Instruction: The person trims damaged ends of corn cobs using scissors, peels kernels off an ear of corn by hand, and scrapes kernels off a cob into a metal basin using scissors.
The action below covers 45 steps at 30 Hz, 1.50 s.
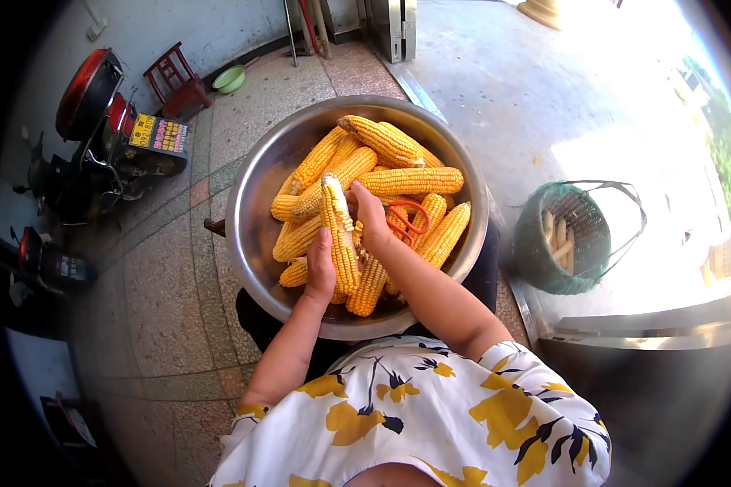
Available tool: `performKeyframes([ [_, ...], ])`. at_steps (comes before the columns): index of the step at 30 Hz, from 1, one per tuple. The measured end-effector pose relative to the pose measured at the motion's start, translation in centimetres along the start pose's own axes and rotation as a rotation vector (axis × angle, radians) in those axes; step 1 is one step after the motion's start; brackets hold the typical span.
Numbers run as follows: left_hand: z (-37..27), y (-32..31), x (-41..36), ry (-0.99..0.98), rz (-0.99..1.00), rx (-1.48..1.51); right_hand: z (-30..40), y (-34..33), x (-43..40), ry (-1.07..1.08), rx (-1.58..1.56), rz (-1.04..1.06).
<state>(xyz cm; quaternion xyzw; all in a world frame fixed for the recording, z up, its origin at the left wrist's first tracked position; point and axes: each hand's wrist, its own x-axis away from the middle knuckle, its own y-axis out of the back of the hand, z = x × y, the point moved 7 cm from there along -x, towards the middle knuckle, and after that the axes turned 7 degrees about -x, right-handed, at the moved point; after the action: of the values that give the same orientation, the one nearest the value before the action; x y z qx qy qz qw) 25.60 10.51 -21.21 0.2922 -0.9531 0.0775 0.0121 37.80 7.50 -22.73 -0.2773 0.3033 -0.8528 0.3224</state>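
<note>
A large steel basin (253, 268) rests on my lap, heaped with yellow corn cobs (411, 181). My left hand (321, 265) grips one ear of corn (335, 246) that stands tilted upright; a strip along its right side is stripped to the pale core. Loose kernels show beside that strip. My right hand (368, 213) is at the ear's stripped side, its fingers partly hidden. Just right of it are red-handled scissors (409, 222) over the cobs; their blades are hidden, and whether my right hand holds them I cannot tell.
On the right, a green mesh-covered basket (533, 243) holds several bare corncobs (561, 243), near the metal door track (524, 310). A motorcycle (106, 152), a small red chair (180, 85) and a green bowl (229, 79) stand left along the wall.
</note>
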Motion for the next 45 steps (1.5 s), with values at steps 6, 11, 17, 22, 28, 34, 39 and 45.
performKeyframes([
  [6, -2.0, 1.0, 0.0, -0.248, -0.25, -0.31, -2.4, -2.6, 2.0, 0.038, 0.123, 0.011],
  [11, -1.8, 1.4, 0.3, -0.249, -0.256, -0.12, -2.0, -1.0, 1.0, 0.229, 0.488, -0.001],
  [17, -1.3, 1.6, -0.2, -0.143, -0.289, 0.065, -2.0, -2.2, 0.9, 0.139, 0.346, 0.11],
  [22, -0.6, 3.8, -0.4, -0.153, -0.448, 0.132, -4.8, -3.4, 1.7, 0.24, 0.454, 0.12],
  [28, -0.9, 4.0, -0.4, -0.188, -0.412, 0.155, -1.9, -4.6, 2.9, 0.367, 0.72, 0.138],
  [34, 0.1, 3.7, -0.5, -0.138, -0.395, 0.328, -3.5, -3.5, 1.0, 0.102, 0.29, 0.169],
  [39, 0.0, 5.4, -0.2, -0.169, -0.585, 0.388, -5.2, -3.6, 2.1, 0.196, 0.417, 0.234],
  [45, 0.0, 5.4, -0.1, -0.16, -0.55, 0.44, -3.1, -5.0, 3.3, 0.366, 0.74, 0.15],
])
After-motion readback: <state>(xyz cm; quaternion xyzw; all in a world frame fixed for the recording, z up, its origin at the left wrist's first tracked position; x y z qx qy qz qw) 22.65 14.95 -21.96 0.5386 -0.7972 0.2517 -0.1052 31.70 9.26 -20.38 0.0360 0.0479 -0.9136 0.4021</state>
